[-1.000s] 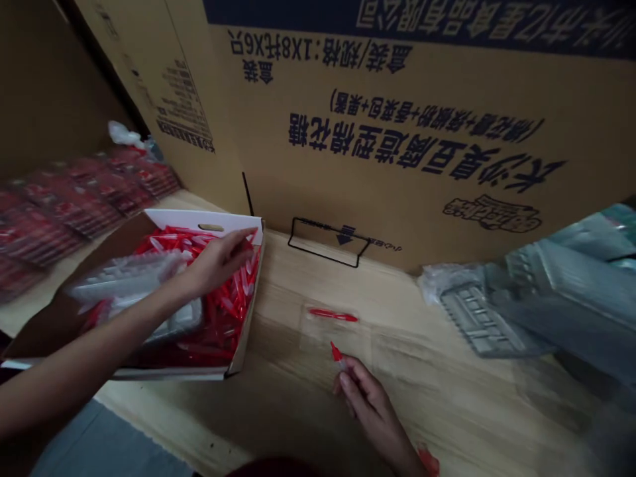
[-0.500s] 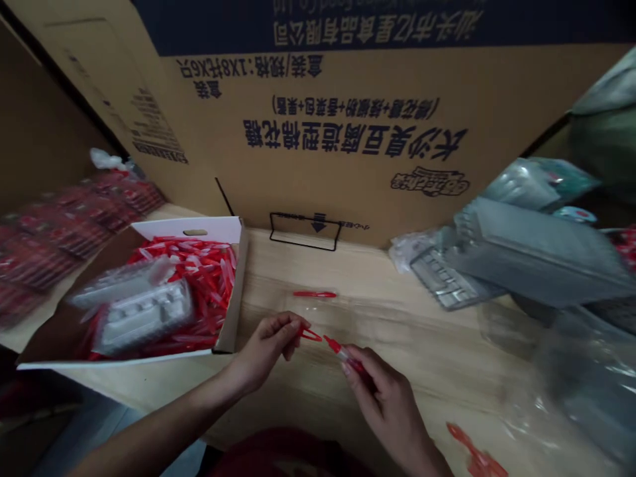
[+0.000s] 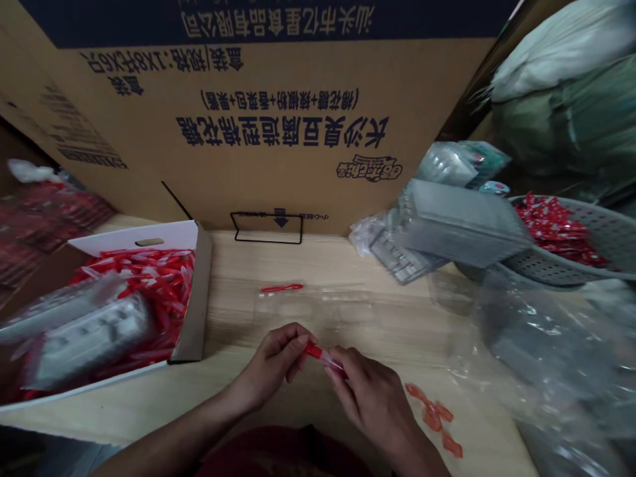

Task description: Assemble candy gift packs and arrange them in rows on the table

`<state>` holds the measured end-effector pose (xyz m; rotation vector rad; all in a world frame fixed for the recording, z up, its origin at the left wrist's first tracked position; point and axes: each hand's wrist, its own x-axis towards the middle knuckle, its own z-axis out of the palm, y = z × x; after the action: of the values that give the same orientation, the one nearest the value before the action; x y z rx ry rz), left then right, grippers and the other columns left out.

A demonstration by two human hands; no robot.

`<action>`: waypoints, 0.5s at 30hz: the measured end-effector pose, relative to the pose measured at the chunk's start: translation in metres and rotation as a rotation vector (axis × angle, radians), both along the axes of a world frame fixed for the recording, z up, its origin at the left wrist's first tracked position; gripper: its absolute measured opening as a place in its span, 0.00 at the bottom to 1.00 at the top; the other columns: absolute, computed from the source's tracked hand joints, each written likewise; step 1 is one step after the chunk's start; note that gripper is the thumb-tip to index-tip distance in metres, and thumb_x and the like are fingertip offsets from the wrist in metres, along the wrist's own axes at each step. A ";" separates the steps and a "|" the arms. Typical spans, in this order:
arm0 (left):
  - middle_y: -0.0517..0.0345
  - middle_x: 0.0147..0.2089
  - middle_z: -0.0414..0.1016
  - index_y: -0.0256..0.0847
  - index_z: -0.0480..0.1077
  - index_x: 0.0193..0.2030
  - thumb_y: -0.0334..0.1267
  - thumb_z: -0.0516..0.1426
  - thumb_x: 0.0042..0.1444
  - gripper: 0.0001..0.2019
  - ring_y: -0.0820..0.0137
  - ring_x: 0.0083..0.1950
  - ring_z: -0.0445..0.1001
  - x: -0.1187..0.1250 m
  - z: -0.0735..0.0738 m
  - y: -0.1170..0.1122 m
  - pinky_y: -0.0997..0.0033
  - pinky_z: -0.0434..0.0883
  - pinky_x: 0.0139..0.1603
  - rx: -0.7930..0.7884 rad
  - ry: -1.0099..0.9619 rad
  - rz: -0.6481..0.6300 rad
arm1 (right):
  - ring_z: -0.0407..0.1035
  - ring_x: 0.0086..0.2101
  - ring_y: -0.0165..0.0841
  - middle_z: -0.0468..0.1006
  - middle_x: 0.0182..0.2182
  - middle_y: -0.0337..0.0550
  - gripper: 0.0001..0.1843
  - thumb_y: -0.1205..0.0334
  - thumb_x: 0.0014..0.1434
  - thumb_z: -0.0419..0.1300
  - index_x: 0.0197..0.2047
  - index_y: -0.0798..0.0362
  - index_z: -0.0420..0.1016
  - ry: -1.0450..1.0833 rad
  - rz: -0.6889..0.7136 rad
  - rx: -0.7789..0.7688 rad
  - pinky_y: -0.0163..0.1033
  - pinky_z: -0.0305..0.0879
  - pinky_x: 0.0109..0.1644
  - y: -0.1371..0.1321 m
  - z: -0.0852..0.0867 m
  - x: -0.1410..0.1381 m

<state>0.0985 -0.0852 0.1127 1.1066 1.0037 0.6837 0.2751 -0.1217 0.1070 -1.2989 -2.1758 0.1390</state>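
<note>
Two hands are meeting on one tube (image 3: pixel 325 358) over the table (image 3: pixel 238 391), on the near side of a clear tray (image 3: pixel 293 308). Left hand (image 3: pixel 278 361) is pinching its red end; right hand (image 3: pixel 370 397) is gripping its clear body. Half a second ago, left hand is holding a red loop just off the tip; now the gap is closing up and fingers are hiding the loop. One second ago, left hand is reaching into the box (image 3: pixel 193 318) of red tubes. View is swinging right: a basket (image 3: pixel 621 232) of red packets (image 3: pixel 561 228) is now showing, plus more red scraps (image 3: pixel 432 414) beside right arm. Another red tube (image 3: pixel 281 288) is still lying at the tray's far edge. Carton (image 3: pixel 278 165) print is standing upside down, reading 汕头市亿星食品有限公司, 盒装/规格:1X8托X6只, (棉花糖+辣椒粉+香菜包+果酱) and 长沙臭豆腐造型棉花糖. Logo (image 3: pixel 369 168) below is coming out too blurred to read.
</note>
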 end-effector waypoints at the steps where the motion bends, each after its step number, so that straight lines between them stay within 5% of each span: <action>1: 0.67 0.20 0.59 0.37 0.68 0.35 0.53 0.51 0.59 0.19 0.79 0.20 0.53 0.002 0.001 -0.001 0.77 0.53 0.21 0.029 0.023 -0.013 | 0.72 0.23 0.30 0.78 0.28 0.40 0.16 0.60 0.70 0.39 0.44 0.52 0.67 0.000 -0.005 -0.002 0.34 0.64 0.27 0.000 -0.002 0.001; 5: 0.62 0.25 0.64 0.38 0.66 0.32 0.52 0.48 0.62 0.19 0.76 0.26 0.60 0.012 0.010 -0.009 0.75 0.60 0.29 0.237 0.149 -0.040 | 0.74 0.23 0.33 0.81 0.29 0.47 0.19 0.57 0.70 0.38 0.50 0.55 0.67 0.011 -0.009 -0.058 0.34 0.66 0.26 -0.001 -0.016 -0.001; 8: 0.58 0.30 0.70 0.39 0.67 0.35 0.50 0.47 0.63 0.18 0.73 0.31 0.66 0.016 0.009 -0.009 0.73 0.63 0.34 0.280 0.167 -0.084 | 0.76 0.27 0.36 0.82 0.32 0.49 0.19 0.57 0.69 0.43 0.58 0.54 0.63 0.079 -0.001 -0.258 0.36 0.70 0.28 -0.001 -0.026 -0.002; 11: 0.61 0.28 0.70 0.40 0.64 0.44 0.52 0.53 0.59 0.17 0.73 0.29 0.67 0.021 -0.007 -0.005 0.73 0.64 0.31 0.152 0.110 0.012 | 0.78 0.34 0.38 0.82 0.38 0.49 0.26 0.60 0.67 0.46 0.66 0.54 0.51 0.256 0.020 -0.500 0.38 0.73 0.34 -0.001 -0.031 -0.005; 15: 0.66 0.23 0.63 0.39 0.63 0.31 0.55 0.61 0.48 0.20 0.77 0.23 0.60 0.031 -0.036 0.001 0.77 0.60 0.26 -0.123 -0.041 0.229 | 0.71 0.50 0.36 0.72 0.55 0.53 0.26 0.62 0.67 0.42 0.67 0.55 0.50 0.469 0.023 -0.592 0.41 0.71 0.50 0.001 -0.039 -0.011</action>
<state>0.1299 -0.0846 0.0766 0.8749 1.1327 0.8134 0.2637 -0.1206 0.0682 -1.3627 -1.7945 1.0518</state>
